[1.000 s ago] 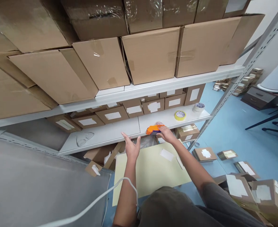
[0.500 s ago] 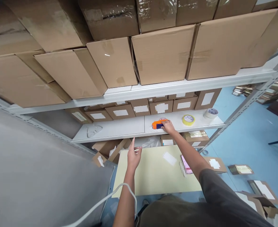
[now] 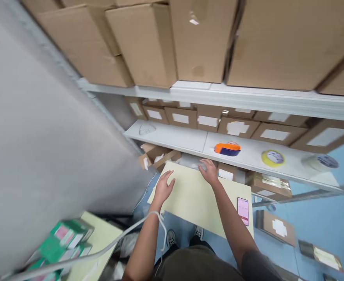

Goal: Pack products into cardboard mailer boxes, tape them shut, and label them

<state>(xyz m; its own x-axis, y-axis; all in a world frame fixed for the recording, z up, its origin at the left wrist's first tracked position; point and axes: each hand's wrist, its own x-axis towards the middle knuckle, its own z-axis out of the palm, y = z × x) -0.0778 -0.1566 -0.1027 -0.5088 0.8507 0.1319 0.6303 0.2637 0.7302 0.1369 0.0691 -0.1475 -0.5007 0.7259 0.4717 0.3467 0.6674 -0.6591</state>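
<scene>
One orange tape dispenser [image 3: 227, 149] lies long nine-to-three, two o'clock from my nearer right hand [image 3: 209, 172]; its fingers, like my left hand's [image 3: 163, 188], part loosely, empty.

The orange tape dispenser [image 3: 227, 148] looks like smooth hard plastic, and the yellow tape roll [image 3: 267, 158] like slick film. The counter [image 3: 191, 195] has a smooth, matt face; the phone [image 3: 243, 210] a glossy screen. The large boxes [image 3: 199, 50] are dull cardboard, the shelf [image 3: 176, 135] smooth-faced, the shirt [image 3: 201, 265] matt cloth, the grey wall [image 3: 57, 128] plain and lustreless.
</scene>
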